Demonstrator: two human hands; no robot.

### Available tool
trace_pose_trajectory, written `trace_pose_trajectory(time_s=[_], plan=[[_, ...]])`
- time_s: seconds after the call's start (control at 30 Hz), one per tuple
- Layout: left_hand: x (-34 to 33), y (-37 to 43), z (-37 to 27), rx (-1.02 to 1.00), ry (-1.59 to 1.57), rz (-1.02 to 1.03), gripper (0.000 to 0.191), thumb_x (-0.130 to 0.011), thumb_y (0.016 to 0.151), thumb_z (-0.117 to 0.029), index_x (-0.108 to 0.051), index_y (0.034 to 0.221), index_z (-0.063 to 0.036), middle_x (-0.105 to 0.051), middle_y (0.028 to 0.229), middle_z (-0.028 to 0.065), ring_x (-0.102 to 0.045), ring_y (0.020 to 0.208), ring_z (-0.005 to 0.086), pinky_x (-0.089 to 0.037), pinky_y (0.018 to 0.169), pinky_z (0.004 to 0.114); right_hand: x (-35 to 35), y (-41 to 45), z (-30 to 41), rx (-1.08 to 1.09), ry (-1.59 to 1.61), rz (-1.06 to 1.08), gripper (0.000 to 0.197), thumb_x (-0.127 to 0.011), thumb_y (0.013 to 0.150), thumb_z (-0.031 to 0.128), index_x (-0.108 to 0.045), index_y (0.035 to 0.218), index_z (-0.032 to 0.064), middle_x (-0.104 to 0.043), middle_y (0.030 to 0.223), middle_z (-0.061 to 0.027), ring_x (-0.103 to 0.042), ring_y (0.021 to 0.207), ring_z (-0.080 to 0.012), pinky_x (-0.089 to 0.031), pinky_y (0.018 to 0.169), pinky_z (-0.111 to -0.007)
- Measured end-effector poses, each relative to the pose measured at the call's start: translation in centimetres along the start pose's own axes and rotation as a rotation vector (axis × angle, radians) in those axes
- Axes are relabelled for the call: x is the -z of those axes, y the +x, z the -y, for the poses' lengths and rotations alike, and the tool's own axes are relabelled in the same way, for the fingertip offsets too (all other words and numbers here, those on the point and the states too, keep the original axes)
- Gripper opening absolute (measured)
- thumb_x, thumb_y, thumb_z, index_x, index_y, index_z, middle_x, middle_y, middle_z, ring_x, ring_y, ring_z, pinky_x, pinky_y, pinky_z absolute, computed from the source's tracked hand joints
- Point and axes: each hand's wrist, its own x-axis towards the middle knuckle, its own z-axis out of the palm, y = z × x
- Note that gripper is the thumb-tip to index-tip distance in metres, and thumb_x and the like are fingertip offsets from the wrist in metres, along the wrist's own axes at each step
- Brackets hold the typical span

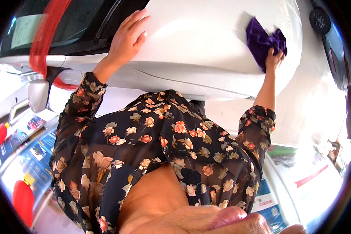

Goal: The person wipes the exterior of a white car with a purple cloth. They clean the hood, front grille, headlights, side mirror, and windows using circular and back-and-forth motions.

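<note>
A white car's hood (193, 38) stretches out before me, its front end to the right. My right hand (274, 60) grips a purple cloth (257, 41), which lies bunched against the hood near its front corner. One part of the cloth spreads out past my fingers. My left hand (127, 38) holds nothing; its fingers are apart, and it is over the rear of the hood beside the windshield (76, 32). Whether its palm presses on the paint I cannot tell. A dark wiper arm (106, 20) lies on the glass to the left of that hand.
A red ribbon (46, 35) runs over the windshield and down past the side mirror (38, 93). Red lanterns (23, 201) and printed display boards (38, 158) stand behind me on the left. Another car (333, 49) is parked at the far right, across the pale floor (310, 114).
</note>
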Motion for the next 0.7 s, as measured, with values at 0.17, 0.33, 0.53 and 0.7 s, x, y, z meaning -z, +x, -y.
trace_pose_trajectory(time_s=[0.17,0.33,0.53,0.7], plan=[[2.5,1.3,4.4,0.055,0.234,-0.013,0.059,-0.056,0.098,-0.025,-0.036,0.152,-0.0178,-0.027,0.162,0.0090,-0.025,0.149,0.0306,-0.025,0.118,0.053,1.6,-0.9,-2.3,-0.222,-0.028,0.042,0.077,-0.046,0.094,0.062,-0.034,0.152,0.0136,-0.032,0.159,-0.0109,-0.033,0.145,-0.0311,-0.030,0.114,-0.054],[2.3,-1.3,9.0,0.196,0.397,0.052,0.058,-0.045,0.102,-0.033,-0.030,0.156,-0.0188,-0.024,0.163,0.0111,-0.022,0.150,0.0333,-0.021,0.119,0.052,4.8,1.0,-5.9,-0.443,0.020,-0.019,0.084,-0.042,0.090,0.070,-0.035,0.152,0.0148,-0.032,0.159,-0.0105,-0.031,0.146,-0.0322,-0.021,0.119,-0.052],[1.8,-0.5,8.5,0.125,0.364,0.067,0.059,-0.043,0.101,-0.030,-0.029,0.156,-0.0146,-0.025,0.162,0.0121,-0.022,0.150,0.0322,-0.022,0.119,0.047,7.1,2.8,5.9,0.133,-0.015,-0.223,0.061,-0.057,0.087,0.053,-0.065,0.129,0.0096,-0.062,0.134,-0.0157,-0.054,0.125,-0.0370,-0.035,0.109,-0.052],[0.3,0.7,7.8,0.121,0.267,0.043,0.059,-0.044,0.099,-0.025,-0.030,0.155,-0.0139,-0.026,0.162,0.0131,-0.022,0.150,0.0323,-0.022,0.119,0.046,4.1,-5.8,28.4,0.778,0.301,-0.404,0.039,-0.069,0.073,0.037,-0.074,0.104,0.0134,-0.067,0.117,-0.0156,-0.055,0.119,-0.0371,-0.039,0.101,-0.051]])
